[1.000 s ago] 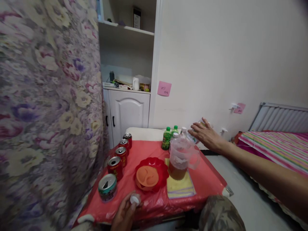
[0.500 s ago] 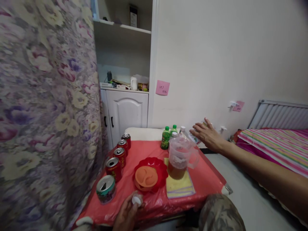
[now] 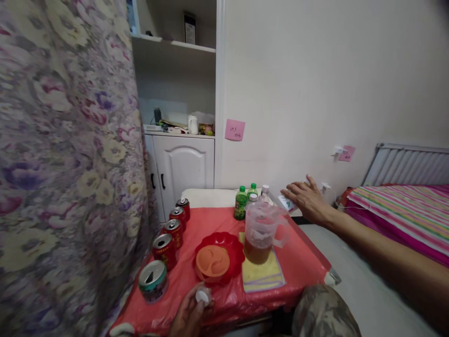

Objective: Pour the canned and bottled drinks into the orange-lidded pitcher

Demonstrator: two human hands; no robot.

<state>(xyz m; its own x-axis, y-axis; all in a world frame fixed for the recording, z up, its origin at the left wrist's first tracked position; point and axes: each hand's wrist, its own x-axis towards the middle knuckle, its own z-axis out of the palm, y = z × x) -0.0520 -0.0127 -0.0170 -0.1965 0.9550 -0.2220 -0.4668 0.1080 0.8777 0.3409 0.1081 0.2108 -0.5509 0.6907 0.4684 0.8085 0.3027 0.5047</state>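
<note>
At the table's front edge, my left hand [image 3: 189, 311] is closed around a small clear-and-white round piece [image 3: 203, 296], its white disc facing up; whether it is a cap or a tiny container I cannot tell. My right hand [image 3: 304, 199] reaches out over the far right corner, fingers stretched and apart. Just under its fingertips is a white printed packet [image 3: 286, 203], partly hidden by the hand; contact cannot be made out. Ahead of my left hand, an orange divided dish [image 3: 212, 261] sits in a red scalloped plate [image 3: 235, 250]. Left of my right hand stands a clear pitcher [image 3: 258, 236] with brown liquid, on a yellow cloth [image 3: 264, 277].
Several opened cans [image 3: 164, 252] line the left side of the red-covered table [image 3: 210, 220]. Green-capped bottles [image 3: 240, 203] and white-capped ones [image 3: 265, 193] stand behind the pitcher. A floral curtain [image 3: 70, 164] hangs at left; a striped bed [image 3: 403, 201] is at right.
My right hand has shifted slightly right, its fingers still outstretched. My left hand keeps the small white piece and has moved a little right and down. The view has tilted slightly.
</note>
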